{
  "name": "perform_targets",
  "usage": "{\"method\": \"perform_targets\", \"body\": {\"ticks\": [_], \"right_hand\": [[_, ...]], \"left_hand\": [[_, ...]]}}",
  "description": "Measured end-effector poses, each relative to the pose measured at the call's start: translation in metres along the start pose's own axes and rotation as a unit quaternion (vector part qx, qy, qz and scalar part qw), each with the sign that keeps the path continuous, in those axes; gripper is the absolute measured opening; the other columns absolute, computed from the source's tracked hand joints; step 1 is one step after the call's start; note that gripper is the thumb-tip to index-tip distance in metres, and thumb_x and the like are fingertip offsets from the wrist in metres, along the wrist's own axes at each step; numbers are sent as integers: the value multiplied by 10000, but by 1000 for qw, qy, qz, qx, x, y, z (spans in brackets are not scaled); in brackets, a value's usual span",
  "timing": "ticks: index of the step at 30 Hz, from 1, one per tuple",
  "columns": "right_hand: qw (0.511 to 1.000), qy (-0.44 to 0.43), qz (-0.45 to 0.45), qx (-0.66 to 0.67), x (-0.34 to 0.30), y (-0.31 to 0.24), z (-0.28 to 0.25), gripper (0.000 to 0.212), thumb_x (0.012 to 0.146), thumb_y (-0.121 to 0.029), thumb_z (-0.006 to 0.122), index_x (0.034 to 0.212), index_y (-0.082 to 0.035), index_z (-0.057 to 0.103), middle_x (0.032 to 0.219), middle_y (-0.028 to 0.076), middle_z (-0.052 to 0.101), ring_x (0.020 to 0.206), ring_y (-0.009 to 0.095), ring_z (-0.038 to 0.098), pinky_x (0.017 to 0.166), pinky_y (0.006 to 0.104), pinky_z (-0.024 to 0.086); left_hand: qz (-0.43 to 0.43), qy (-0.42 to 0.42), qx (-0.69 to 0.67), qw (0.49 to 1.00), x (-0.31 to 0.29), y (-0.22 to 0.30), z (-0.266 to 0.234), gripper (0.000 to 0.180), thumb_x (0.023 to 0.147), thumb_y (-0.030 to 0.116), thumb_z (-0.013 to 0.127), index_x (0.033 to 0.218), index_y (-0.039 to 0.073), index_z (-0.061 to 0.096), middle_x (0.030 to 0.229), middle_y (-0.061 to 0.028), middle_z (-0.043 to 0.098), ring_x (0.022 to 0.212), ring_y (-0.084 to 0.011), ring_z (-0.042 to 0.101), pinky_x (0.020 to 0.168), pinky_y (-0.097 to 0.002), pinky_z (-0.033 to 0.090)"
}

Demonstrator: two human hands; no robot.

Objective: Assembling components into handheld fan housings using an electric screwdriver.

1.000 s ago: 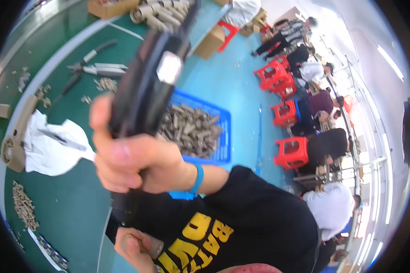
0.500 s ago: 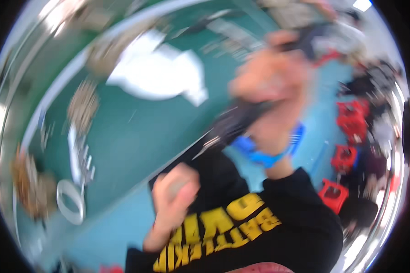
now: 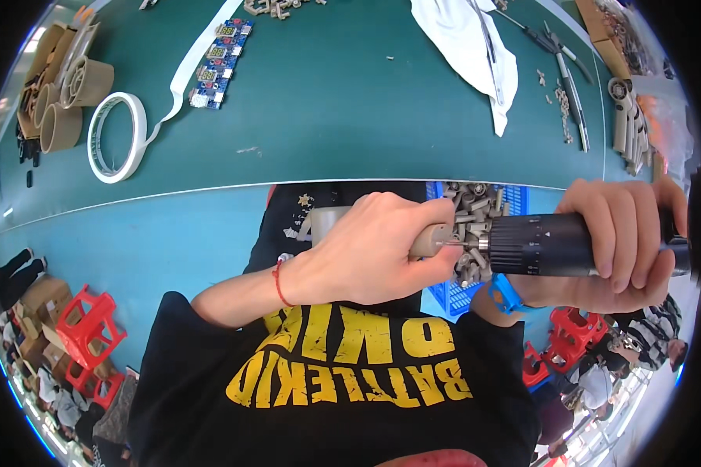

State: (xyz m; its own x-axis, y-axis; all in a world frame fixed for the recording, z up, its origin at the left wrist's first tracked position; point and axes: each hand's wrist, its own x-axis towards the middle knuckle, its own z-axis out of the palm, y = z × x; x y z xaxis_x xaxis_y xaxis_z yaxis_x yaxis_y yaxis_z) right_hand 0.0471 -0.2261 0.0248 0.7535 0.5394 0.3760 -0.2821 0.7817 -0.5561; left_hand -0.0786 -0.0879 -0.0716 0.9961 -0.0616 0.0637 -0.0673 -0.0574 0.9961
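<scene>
My left hand (image 3: 366, 247) is closed around a beige plastic housing (image 3: 430, 243), whose round end pokes out between thumb and forefinger. A wider pale part (image 3: 325, 224) shows behind that hand; whether it belongs to the same housing I cannot tell. My right hand (image 3: 627, 237) grips a black electric screwdriver (image 3: 533, 244), held level and aimed left. Its thin bit (image 3: 453, 244) meets the end of the housing. Below both hands is a blue plastic basket (image 3: 516, 201) full of small grey-beige plastic parts (image 3: 475, 204).
Ahead is the green tabletop (image 3: 319, 132). A tape roll (image 3: 117, 138), circuit boards (image 3: 218, 66), beige cups (image 3: 86, 82), white sheet (image 3: 483, 62), pen-like tool (image 3: 572, 97) and beige housings (image 3: 629, 128) lie there. Red stools (image 3: 89, 327) stand on the blue floor.
The view has swung and sharpened from a blur. My hands, apart before, have come together, the screwdriver bit now at the housing in my left hand.
</scene>
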Motion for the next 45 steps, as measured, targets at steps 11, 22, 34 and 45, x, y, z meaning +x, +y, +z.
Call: {"method": "perform_targets", "body": {"ticks": [11,22,34,45], "right_hand": [[997,-62,35,-17,4,-4,-12,202,772,-63,670,893,-113,516,601,-7,576,513,98,603,541,237,533],[996,-45,68,-22,4,-1,-14,176,832,-44,597,887,-105,441,596,-14,522,495,85,549,504,230,501],[982,166,-65,61,15,-35,-87,176,921,-133,548,1089,-101,502,625,-54,391,517,55,376,534,228,360],[912,395,100,37,28,14,-65,142,935,-247,563,869,-122,542,707,-49,508,577,74,487,589,249,442]], "left_hand": [[-46,-37,4,998,9,7,7,122,776,107,590,760,23,503,531,-119,495,459,-287,525,458,-335,405],[-67,-72,-7,995,15,9,7,193,827,194,602,807,6,565,534,-166,532,528,-378,572,534,-415,460],[4,-15,-528,849,30,25,-22,351,901,364,631,971,84,431,750,-10,438,662,-155,473,638,-320,438],[382,-60,-110,915,171,174,76,354,949,156,591,1252,57,434,1251,-167,553,1142,-208,543,965,-326,437]]}}
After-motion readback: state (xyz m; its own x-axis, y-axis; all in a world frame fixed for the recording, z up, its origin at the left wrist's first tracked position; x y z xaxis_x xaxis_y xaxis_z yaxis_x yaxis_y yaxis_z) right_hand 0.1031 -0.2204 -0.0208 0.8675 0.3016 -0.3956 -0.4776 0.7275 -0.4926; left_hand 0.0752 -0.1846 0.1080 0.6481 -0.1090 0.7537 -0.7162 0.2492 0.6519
